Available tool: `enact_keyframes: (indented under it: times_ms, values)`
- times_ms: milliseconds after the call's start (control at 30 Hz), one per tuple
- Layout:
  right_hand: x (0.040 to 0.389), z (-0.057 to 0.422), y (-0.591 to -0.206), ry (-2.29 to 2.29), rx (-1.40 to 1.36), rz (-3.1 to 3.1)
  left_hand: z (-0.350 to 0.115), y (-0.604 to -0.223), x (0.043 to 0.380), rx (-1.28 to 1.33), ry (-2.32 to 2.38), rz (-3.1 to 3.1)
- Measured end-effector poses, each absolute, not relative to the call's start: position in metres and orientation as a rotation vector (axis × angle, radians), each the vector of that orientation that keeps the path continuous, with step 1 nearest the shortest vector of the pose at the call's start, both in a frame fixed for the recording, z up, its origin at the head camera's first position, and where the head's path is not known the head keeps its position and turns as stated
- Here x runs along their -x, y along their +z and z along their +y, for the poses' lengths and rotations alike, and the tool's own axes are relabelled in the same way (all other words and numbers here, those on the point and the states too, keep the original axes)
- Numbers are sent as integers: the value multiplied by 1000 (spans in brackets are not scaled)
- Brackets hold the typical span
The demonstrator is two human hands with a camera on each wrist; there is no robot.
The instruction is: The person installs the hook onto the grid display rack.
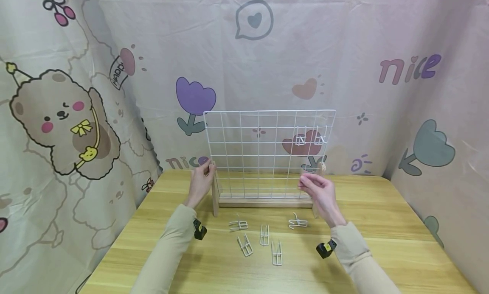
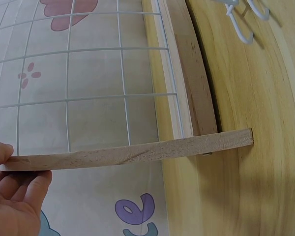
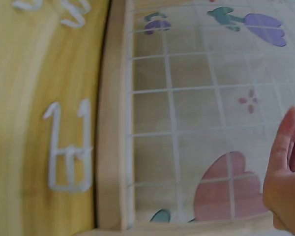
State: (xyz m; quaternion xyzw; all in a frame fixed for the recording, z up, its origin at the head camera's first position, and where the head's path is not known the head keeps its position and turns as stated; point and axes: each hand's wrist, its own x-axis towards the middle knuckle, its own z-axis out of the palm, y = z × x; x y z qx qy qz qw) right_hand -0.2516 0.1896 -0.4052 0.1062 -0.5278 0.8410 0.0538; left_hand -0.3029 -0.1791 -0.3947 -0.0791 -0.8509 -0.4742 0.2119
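Observation:
A white wire grid (image 1: 263, 154) stands upright in a wooden stand (image 1: 263, 203). With thumb and fingers my left hand (image 1: 201, 179) grips the top of the stand's left post (image 2: 123, 155). Two white wire hooks (image 1: 300, 139) hang side by side high on the right part of the grid. Below them, in front of the grid's lower right, is my right hand (image 1: 321, 193). Its fingers (image 3: 283, 142) look fairly straight and close together in the right wrist view, and no held thing shows there. The right post (image 1: 321, 169) is partly hidden behind this hand.
Several loose white hooks lie on the wooden table in front of the stand, one of them (image 1: 298, 222) near the right post and another (image 1: 276, 253) closest to me. A printed curtain (image 1: 344, 39) hangs behind the table and along both sides.

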Motion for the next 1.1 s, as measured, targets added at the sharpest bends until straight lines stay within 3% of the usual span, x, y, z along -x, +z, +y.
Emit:
enact_keyframes:
  times_ms: [433, 1100]
  values:
    - [245, 209, -454, 2276, -227, -2225, -179, -395, 304, 227, -1311, -2364]
    - [239, 226, -486, 2040, -177, -2656, -179, -396, 305, 217, -1335, -2365]
